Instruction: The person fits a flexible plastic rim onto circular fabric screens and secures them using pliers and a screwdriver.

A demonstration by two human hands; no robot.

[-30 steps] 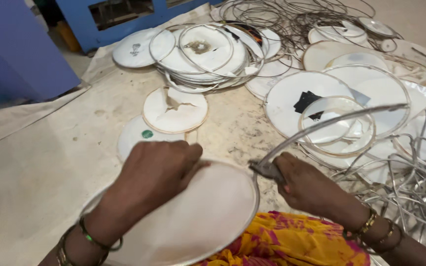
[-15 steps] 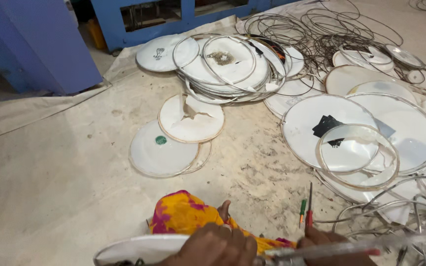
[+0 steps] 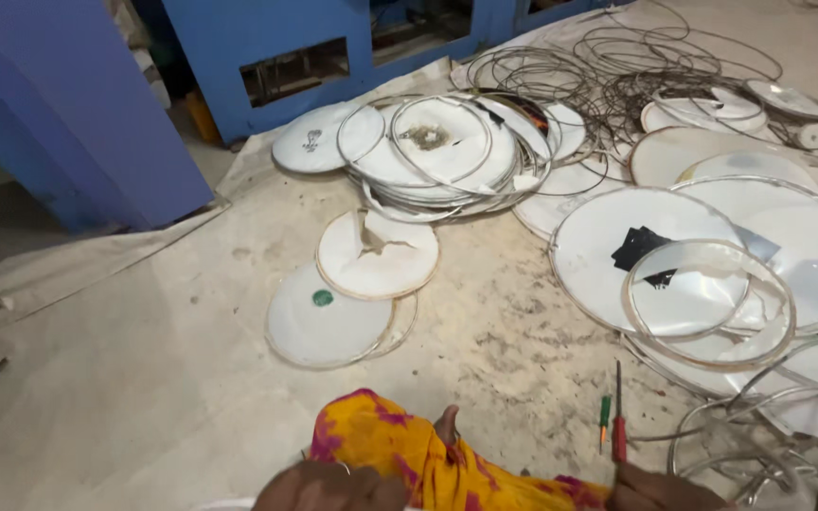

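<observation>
Both hands sit at the very bottom edge of the frame, cut off by it. The left hand (image 3: 328, 487) shows only its back, lower centre-left, with a thin pale rim of a round drum skin (image 3: 224, 504) just showing at its left; whether the fingers are closed on it cannot be told. The right hand (image 3: 660, 492) is at lower centre-right, also mostly out of view, and its grip cannot be told either.

Half a second ago the hands were higher in the frame, with the drum skin and a long metal strip across them; now both have dropped lower, the strip is gone from sight and only a sliver of the skin shows.

Between the hands lies a fold of yellow and pink cloth (image 3: 400, 454). Just above the right hand, two screwdrivers lie on the floor (image 3: 125, 378), one with a red handle (image 3: 619, 431), one with a green handle (image 3: 604, 416).

Further up, at centre, a torn white skin (image 3: 376, 254) overlaps a white skin with a green dot (image 3: 319, 317). At right, a metal hoop (image 3: 707, 303) rests on a large white skin (image 3: 608, 251) bearing a black patch. A pile of skins and hoops (image 3: 442, 151) sits at upper centre, tangled wire rings (image 3: 655, 71) at upper right, and a blue machine frame (image 3: 78, 104) at upper left.
</observation>
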